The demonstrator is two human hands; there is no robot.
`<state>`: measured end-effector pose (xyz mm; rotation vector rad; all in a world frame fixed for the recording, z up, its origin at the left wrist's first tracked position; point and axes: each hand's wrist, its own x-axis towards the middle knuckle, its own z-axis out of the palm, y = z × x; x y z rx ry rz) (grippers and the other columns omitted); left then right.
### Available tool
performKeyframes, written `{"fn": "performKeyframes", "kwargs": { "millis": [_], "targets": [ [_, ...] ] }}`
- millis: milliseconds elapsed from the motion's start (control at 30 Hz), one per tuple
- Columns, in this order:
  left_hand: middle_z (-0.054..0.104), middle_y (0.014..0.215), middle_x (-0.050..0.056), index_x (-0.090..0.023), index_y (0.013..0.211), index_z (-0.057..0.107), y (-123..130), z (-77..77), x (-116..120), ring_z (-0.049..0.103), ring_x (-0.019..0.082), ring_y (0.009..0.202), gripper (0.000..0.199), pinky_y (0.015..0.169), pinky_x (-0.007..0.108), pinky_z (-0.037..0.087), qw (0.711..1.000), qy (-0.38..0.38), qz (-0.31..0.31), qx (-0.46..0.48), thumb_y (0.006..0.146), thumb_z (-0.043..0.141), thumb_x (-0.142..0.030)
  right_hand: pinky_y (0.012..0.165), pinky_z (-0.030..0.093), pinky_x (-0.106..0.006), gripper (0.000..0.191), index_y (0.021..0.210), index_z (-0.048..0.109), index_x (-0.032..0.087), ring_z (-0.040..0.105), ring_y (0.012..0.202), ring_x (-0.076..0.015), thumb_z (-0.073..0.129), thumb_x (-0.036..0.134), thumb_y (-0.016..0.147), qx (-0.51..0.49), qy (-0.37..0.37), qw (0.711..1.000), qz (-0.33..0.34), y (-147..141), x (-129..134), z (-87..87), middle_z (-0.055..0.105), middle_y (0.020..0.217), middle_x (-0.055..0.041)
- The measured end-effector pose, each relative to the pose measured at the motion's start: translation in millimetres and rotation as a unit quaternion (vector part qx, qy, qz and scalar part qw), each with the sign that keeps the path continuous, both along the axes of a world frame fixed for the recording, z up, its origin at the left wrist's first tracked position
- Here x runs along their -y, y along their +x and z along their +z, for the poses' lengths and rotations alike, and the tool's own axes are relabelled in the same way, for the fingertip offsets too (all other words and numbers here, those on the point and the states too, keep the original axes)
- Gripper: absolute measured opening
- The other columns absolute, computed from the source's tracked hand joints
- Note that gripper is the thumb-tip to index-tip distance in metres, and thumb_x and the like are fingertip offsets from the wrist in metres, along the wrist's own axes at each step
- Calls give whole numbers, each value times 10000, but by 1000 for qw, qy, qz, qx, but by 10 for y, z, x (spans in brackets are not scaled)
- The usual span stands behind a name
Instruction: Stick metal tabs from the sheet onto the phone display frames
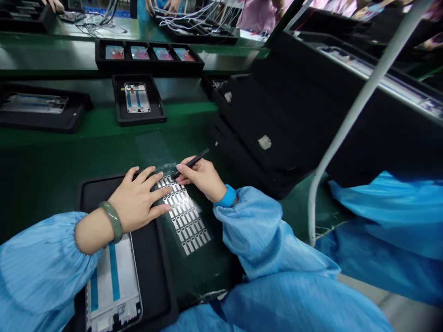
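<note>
— Pressing flat, our left hand [138, 200] lies with fingers spread, holding nothing, fingertips on the sheet of small stickers [182, 216] at near centre.

— Noted. Our right hand [202, 177] pinches a black tweezer [191, 162], tip at the sheet's far edge.

— Black tray [152, 258] at near left holds a phone frame [114, 286]; another tray [138, 99] sits far behind.

Long green worktop [104, 124], glossy under overhead light, crossed by a raised rail. Black trays [148, 64] lined up further back. Slanted black panel [311, 106] at right, white cable [349, 120] draped across it. Tangled wires [194, 18] at far edge. Pale floor [408, 309] bottom right.
</note>
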<state>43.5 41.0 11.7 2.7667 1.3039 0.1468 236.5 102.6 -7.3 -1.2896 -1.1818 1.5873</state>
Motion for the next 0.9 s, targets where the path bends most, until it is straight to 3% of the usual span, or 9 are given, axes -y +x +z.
{"fn": "performKeyframes", "kwargs": {
  "millis": [167,267,400,500,633,733,833,900],
  "targets": [
    [514,1341,121,-280,1207,574,25,-4,91,351,356,1316,415,1018,629,276,999,-1,33,25,906,376,-486,489,536,-126,271,803,572,134,627,500,-64,748,294,672,-101,-53,993,25,2,-10,142,657,611,7],
    [522,1319,117,-238,1186,563,-39,54,160,377,314,1303,388,1052,590,272,989,-24,72,126,891,437,-458,499,527,-104,265,809,565,151,627,516,-46,737,319,696,-166,-22,985,40,-98,89,277,675,661,16],
    [628,1046,56,-207,990,578,-200,194,325,574,181,1019,247,916,359,457,920,-69,176,342,885,462,-398,533,553,-141,298,806,545,162,653,561,-66,749,339,680,-197,-10,977,81,-380,304,410,685,716,16],
    [631,903,9,-215,827,579,-320,268,468,593,142,860,184,796,281,472,890,-89,226,387,883,453,-338,542,570,-181,294,829,557,157,669,577,-93,746,328,683,-187,20,974,123,-571,439,472,669,696,18],
    [620,887,-4,-221,786,565,-507,314,617,579,141,870,174,780,277,454,913,-112,212,331,879,453,-317,558,584,-212,281,849,583,145,677,592,-115,746,302,682,-147,59,970,184,-700,522,536,632,651,26],
    [617,959,2,-240,929,563,-731,299,719,578,150,912,168,796,290,463,929,-126,210,277,887,454,-362,546,580,-214,286,828,582,143,672,579,-114,742,328,680,-134,54,972,185,-776,522,543,624,648,26],
    [571,1190,38,-247,1109,504,-1000,193,837,518,193,1135,318,958,350,430,950,-100,174,239,840,543,-411,535,572,-205,317,832,575,142,663,559,-104,743,360,673,-135,29,976,169,-896,521,490,627,651,26],
    [538,1266,57,-239,1145,480,-1148,87,918,433,228,1254,420,1077,430,330,964,-75,138,213,789,612,-421,528,570,-202,343,826,571,142,660,550,-105,754,376,653,-134,6,975,178,-996,544,426,624,631,29]
  ]
}}
